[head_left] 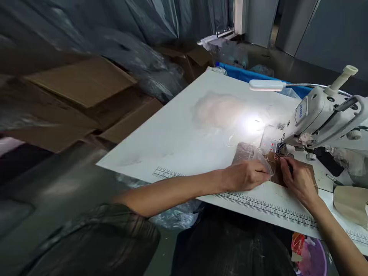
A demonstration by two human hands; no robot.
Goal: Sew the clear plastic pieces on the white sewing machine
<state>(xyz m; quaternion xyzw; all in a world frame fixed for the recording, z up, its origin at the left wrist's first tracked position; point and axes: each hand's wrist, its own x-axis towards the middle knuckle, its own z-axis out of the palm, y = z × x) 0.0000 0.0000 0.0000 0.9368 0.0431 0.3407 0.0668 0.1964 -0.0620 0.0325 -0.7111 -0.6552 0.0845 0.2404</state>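
Observation:
My left hand (245, 176) is closed, its fingertips pinching the edge of a clear plastic piece (248, 150) on the white table. Close by on the right, my right hand (300, 178) has its fingers curled beside the needle area of a white sewing machine (313, 111). A thin dark tip shows at those fingers, but what they hold is too small to make out. Beneath both hands lies a brown sheet (278, 174), reaching toward the presser foot (281, 147). Part of this sheet is hidden by the right hand.
The white table (178, 134) has a printed ruler (267, 207) along its front edge. A lamp (266, 85) lights its top. Beige pieces (350, 205) lie at the right. Cardboard boxes (86, 82) stand to the left, and a purple bin (320, 258) sits below.

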